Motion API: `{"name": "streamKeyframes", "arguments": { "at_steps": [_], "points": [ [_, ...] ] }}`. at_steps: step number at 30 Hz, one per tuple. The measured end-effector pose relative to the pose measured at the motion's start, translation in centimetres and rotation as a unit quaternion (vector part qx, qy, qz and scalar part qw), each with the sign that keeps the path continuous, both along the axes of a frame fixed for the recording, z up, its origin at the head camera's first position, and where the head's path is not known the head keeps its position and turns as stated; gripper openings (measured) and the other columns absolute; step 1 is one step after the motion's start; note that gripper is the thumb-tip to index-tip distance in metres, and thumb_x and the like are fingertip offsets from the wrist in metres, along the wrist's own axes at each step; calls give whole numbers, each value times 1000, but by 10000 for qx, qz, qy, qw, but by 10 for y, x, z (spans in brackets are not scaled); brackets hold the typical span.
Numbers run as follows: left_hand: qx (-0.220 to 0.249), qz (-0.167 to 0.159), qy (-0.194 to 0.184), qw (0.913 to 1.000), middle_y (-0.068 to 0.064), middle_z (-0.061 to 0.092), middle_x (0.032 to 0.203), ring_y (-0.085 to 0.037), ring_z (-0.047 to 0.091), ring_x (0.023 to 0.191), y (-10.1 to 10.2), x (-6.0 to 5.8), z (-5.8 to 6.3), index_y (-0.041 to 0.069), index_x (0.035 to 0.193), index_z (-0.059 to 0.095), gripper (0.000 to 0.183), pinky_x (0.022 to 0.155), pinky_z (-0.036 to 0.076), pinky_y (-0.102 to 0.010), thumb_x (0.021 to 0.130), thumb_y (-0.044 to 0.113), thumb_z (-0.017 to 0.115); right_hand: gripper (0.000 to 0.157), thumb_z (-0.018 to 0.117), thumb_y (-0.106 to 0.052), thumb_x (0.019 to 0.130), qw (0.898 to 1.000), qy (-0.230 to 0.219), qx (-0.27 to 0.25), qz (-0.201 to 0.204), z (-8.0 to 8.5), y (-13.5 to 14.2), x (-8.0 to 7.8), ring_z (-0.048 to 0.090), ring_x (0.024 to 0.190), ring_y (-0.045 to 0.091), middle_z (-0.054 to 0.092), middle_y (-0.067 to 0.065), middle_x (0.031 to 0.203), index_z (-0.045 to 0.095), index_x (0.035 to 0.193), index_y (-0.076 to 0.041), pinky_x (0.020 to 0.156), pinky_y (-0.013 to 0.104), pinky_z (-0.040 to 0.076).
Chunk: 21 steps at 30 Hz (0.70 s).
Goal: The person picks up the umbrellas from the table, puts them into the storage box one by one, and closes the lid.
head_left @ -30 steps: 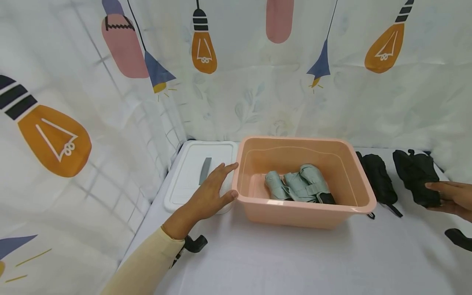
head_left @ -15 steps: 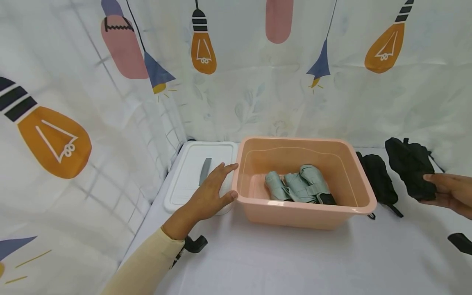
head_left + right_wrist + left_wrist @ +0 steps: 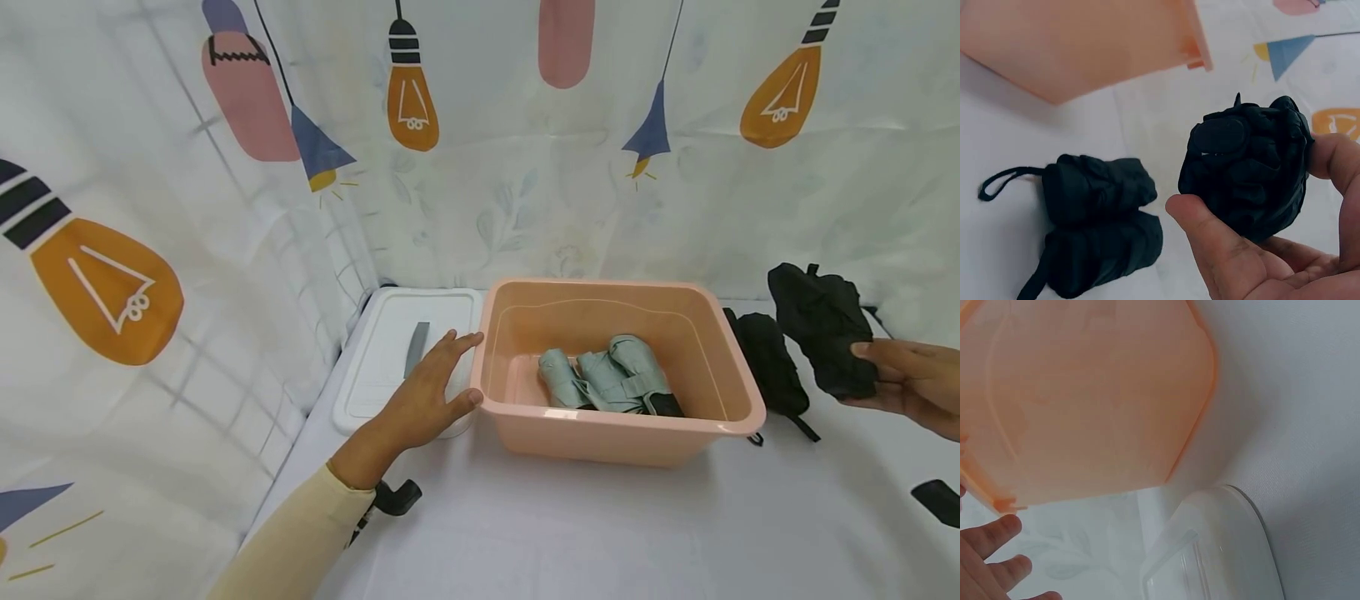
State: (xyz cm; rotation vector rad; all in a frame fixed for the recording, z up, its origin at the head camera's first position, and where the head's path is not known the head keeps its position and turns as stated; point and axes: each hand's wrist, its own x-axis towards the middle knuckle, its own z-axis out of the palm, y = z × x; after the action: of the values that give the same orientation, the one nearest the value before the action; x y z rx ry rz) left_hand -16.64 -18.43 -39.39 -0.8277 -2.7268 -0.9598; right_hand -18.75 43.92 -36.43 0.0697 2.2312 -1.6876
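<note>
A peach plastic tub [image 3: 600, 437] stands on the white-covered table. Inside it lie several grey-green rolled cloth bundles [image 3: 637, 367] with dark ends. My left hand [image 3: 420, 408] rests at the tub's left rim, fingers spread and fairly straight, fingertips right at the edge. To the right of the tub, my right hand [image 3: 911, 383] grips what looks like a folded black compact umbrella [image 3: 825, 333], thumb on one side and fingers on the other. The right wrist view shows its oval end cap and bunched fabric. Two similar black umbrellas [image 3: 1100, 187] lie side by side on the table, with wrist straps.
A white lidded box [image 3: 382, 358] with a grey strip on its lid stands left of the tub, behind the left hand. Printed white sheeting [image 3: 480, 167] hangs close at the back and left. The white tablecloth [image 3: 570, 533] extends in front of the tub.
My right hand has raised the black umbrella and moved it up and left, toward the tub. My left hand and the tub have stayed in place.
</note>
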Motion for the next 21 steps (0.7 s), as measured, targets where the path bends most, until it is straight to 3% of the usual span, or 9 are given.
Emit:
{"name": "streamKeyframes", "arguments": {
  "at_steps": [2, 8, 10, 11, 15, 17, 18, 19, 21],
  "points": [
    [-11, 6, 6, 10000, 4, 33, 164, -33, 15, 155, 0, 0, 0, 30, 162, 29, 93, 113, 25, -68, 89, 88, 29, 80, 37, -22, 114, 10000, 19, 56, -14, 3, -4, 1, 62, 88, -6, -18, 39, 151, -26, 148, 13, 77, 36, 61],
    [-19, -1, -1, 10000, 5, 32, 164, -32, 14, 155, 0, 0, -2, 31, 162, 28, 93, 113, 25, -69, 89, 89, 29, 75, 33, -22, 114, 9988, 230, 391, 173, 12, -18, 6, 63, 89, -5, -11, 45, 150, -21, 149, 17, 77, 36, 61],
    [-22, 10, -26, 10000, 5, 31, 164, -31, 14, 155, -1, -1, -2, 32, 162, 27, 93, 113, 25, -69, 89, 89, 29, 74, 35, -21, 114, 9985, 292, 438, 155, 15, -21, 7, 65, 89, -2, 25, 42, 151, -17, 150, 18, 76, 36, 61],
    [-26, 21, -40, 10000, 5, 31, 165, -31, 14, 155, -1, -1, -2, 32, 162, 27, 93, 113, 25, -70, 89, 89, 28, 74, 35, -21, 114, 9984, 308, 447, 167, 17, -23, 7, 65, 89, -3, 26, 43, 150, -16, 150, 19, 76, 35, 61],
    [-22, 35, -44, 10000, 5, 31, 165, -30, 13, 155, -1, -1, -2, 33, 162, 27, 93, 112, 25, -70, 89, 89, 29, 74, 35, -21, 114, 9989, 251, 365, 143, 23, -31, 9, 65, 89, -3, 23, 43, 153, -16, 151, 17, 77, 35, 61],
    [-24, 39, -46, 10000, 4, 31, 164, -30, 14, 155, 0, -1, -2, 33, 162, 27, 93, 112, 25, -70, 89, 89, 28, 75, 35, -24, 114, 9990, 193, 374, 165, 27, -36, 11, 63, 90, -6, -13, 48, 153, -17, 152, 15, 78, 35, 61],
    [-21, 32, -52, 10000, 4, 31, 165, -30, 13, 155, 0, -1, -2, 33, 162, 27, 93, 112, 25, -70, 89, 89, 28, 75, 35, -25, 114, 9990, 179, 391, 150, 29, -38, 12, 63, 90, -6, -13, 46, 154, -15, 153, 15, 79, 35, 61],
    [-21, 36, -66, 10000, 4, 31, 165, -30, 13, 155, 0, -1, -2, 33, 162, 27, 93, 112, 25, -70, 89, 89, 28, 72, 37, -25, 114, 9991, 172, 370, 97, 30, -40, 13, 64, 90, -4, -2, 42, 159, -7, 157, 11, 79, 35, 61],
    [-18, 44, -89, 9999, 3, 31, 165, -29, 13, 155, 0, -1, -2, 33, 162, 27, 93, 112, 25, -70, 88, 89, 28, 54, 42, -23, 113, 9997, 176, 164, -42, 31, -42, 14, 67, 90, 0, 28, 25, 159, 24, 159, -2, 79, 36, 61]
  ]
}}
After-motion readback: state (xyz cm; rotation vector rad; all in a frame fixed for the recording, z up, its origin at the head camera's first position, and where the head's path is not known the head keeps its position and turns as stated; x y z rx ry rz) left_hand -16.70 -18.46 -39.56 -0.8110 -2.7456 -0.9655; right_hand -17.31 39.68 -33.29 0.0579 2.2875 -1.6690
